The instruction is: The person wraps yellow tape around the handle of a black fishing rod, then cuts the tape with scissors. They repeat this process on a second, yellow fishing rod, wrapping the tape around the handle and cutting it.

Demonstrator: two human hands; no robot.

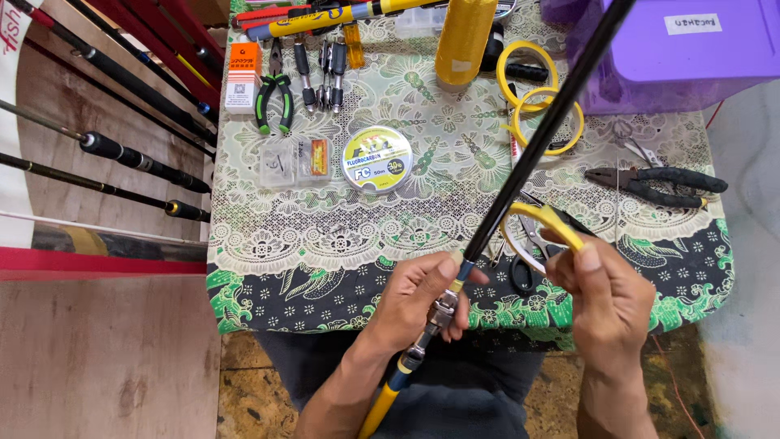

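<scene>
Left hand (422, 297) is wrapped around the fishing rod (536, 146) at the reel seat, fingers closed on it, thumb lying along the blank. The rod runs from 6 o'clock at the frame bottom — yellow butt near the lap — up toward 1 o'clock, crossing the table. Right hand (609, 297) sits at 3 o'clock of the left, fingers pinched shut on a roll of yellow tape (546, 223), held just beside the rod blank. Under that hand, scissors (526, 258) lie on the patterned tablecloth (325, 236). At 12 o'clock of the hands, a round fishing line spool (376, 159); two more yellow tape rolls (536, 97) lie at 1 o'clock, behind the rod. Black pliers (654, 185) at 2 o'clock, green-handled pliers (275, 93) at 11 o'clock. Purple plastic box (691, 49) sits at the far right corner — more rods (122, 154) lean at 9 o'clock, off the table.
</scene>
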